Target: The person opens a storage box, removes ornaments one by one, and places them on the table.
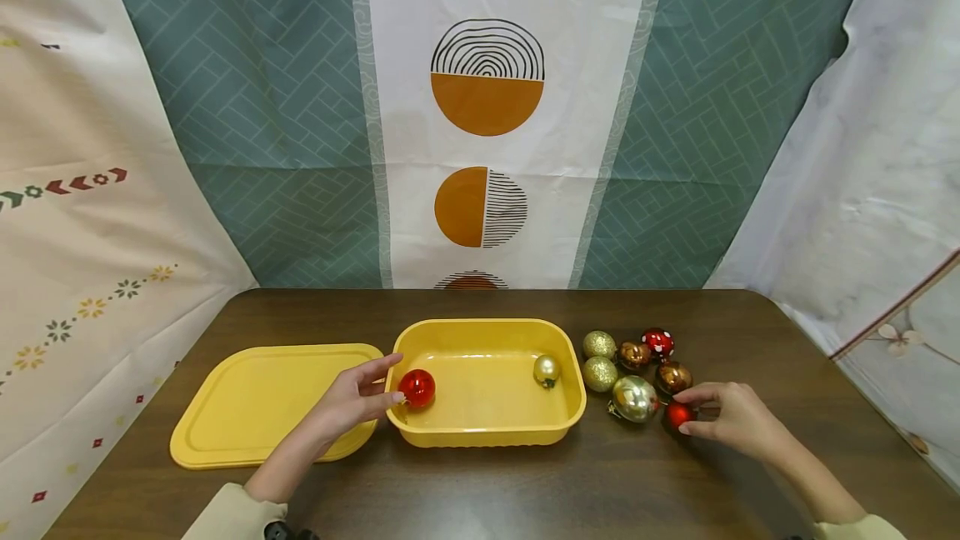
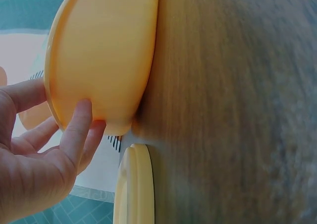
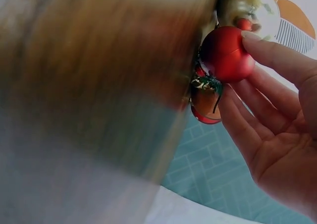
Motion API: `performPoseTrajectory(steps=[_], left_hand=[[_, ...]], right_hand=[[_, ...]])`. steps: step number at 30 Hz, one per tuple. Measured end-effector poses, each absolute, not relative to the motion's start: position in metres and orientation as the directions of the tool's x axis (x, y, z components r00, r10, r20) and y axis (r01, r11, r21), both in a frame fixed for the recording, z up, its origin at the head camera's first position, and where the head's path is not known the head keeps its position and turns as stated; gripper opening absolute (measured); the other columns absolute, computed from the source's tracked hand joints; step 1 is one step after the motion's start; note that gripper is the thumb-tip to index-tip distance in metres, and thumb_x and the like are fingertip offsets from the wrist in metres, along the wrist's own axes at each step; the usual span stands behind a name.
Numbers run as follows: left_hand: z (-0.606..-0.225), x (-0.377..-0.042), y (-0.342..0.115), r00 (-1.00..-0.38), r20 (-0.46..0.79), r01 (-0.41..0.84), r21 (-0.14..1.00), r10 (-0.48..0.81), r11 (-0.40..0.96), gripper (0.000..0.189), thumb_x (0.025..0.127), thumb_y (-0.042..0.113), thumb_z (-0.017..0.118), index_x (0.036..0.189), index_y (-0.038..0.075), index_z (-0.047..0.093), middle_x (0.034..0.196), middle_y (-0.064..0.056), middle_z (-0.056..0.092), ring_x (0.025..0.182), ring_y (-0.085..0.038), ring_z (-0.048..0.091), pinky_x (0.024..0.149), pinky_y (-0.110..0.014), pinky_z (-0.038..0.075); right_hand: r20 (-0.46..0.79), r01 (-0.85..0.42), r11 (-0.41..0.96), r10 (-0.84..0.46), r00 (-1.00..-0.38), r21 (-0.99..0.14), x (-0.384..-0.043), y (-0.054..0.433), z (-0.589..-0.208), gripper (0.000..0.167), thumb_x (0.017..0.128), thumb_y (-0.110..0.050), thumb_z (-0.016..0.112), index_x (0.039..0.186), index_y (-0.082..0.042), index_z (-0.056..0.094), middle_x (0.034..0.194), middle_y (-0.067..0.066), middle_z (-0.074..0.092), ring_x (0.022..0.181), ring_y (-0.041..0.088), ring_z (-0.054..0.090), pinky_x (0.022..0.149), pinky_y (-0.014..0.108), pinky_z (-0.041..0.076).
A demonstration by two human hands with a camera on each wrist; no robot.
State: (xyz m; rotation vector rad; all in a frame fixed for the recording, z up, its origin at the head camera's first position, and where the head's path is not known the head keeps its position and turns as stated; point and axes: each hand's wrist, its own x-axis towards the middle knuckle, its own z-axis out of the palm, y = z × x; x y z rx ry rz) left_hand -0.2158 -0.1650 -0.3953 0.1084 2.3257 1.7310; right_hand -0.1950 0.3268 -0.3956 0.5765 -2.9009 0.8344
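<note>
A yellow plastic box stands mid-table. My left hand is at its left end, thumb and a finger over the rim and other fingers against the outer wall. Just inside, near the thumb tip, lies a shiny red Christmas ball. A small gold ball lies at the box's right side. On the right, my right hand pinches a matte red Christmas ball between thumb and fingers. Beside it are a large pale gold ball and a brown ball.
A yellow lid lies flat left of the box. Right of the box cluster two glittery gold balls, another brown ball and a red ball with white spots. Patterned cloth hangs behind the dark wooden table.
</note>
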Motion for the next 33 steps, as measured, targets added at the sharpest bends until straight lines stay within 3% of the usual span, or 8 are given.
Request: performPoseTrajectory(steps=[10,26,33], left_hand=[[-0.397,-0.216,-0.165,-0.967,-0.141,-0.075,0.954,0.213,0.292,0.062,0.081,0.014,0.068,0.137,0.006,0.041,0.136,-0.025,0.039,0.11,-0.032,0.052,0.081,-0.039,0.052],[-0.397,-0.215,-0.167,-0.968,-0.133,-0.067,0.955,0.215,0.288,0.062,0.081,0.014,0.067,0.136,0.005,0.041,0.135,-0.025,0.039,0.108,-0.03,0.053,0.081,-0.039,0.052],[-0.398,-0.216,-0.167,-0.965,-0.129,-0.063,0.958,0.226,0.28,0.062,0.081,0.014,0.067,0.137,0.005,0.04,0.137,-0.024,0.038,0.109,-0.03,0.052,0.081,-0.039,0.051]], right_hand=[[0.17,-0.374,0.819,-0.334,-0.927,-0.435,-0.195,0.323,-0.396,0.034,0.062,-0.016,0.082,0.089,-0.002,0.069,0.088,0.009,0.068,0.076,0.02,0.064,0.064,0.031,0.055],[0.263,-0.485,0.804,-0.413,-0.872,-0.344,-0.198,0.315,-0.397,0.031,0.059,-0.014,0.082,0.085,-0.002,0.07,0.083,0.007,0.068,0.072,0.008,0.061,0.06,0.029,0.054],[0.254,-0.483,0.805,-0.415,-0.874,-0.346,-0.199,0.316,-0.398,0.034,0.058,-0.017,0.084,0.085,-0.003,0.07,0.083,0.007,0.068,0.071,0.01,0.061,0.06,0.03,0.054]])
